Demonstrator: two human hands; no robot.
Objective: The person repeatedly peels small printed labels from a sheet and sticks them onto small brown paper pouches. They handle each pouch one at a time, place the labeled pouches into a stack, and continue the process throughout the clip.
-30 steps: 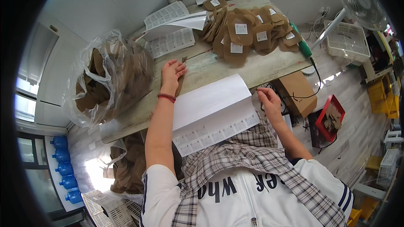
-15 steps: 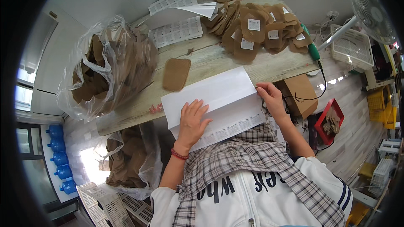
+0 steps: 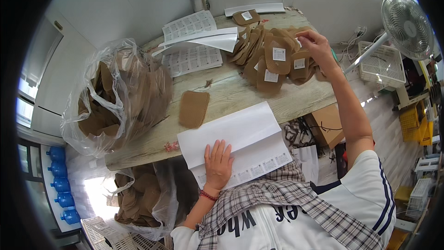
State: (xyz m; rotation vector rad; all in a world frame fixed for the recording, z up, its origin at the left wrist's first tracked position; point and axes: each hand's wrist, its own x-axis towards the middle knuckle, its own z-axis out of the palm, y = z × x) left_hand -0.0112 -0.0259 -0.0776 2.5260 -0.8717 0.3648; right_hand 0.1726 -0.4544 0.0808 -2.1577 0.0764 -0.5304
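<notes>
Head view: worn wooden bench point(image 3: 226, 95), pale wall point(image 3: 152, 0) behind, fan point(image 3: 407, 27) at right. Label sheet point(image 3: 236, 129) overhangs bench's near edge, long axis left-right, right end angled farther away, printed row on near side. Left grip point(image 3: 218, 166) flat on it, fingers extended, grasping nothing. Right grip point(image 3: 318, 51) bent over brown pads point(image 3: 277, 68); can't tell if holding any.
</notes>
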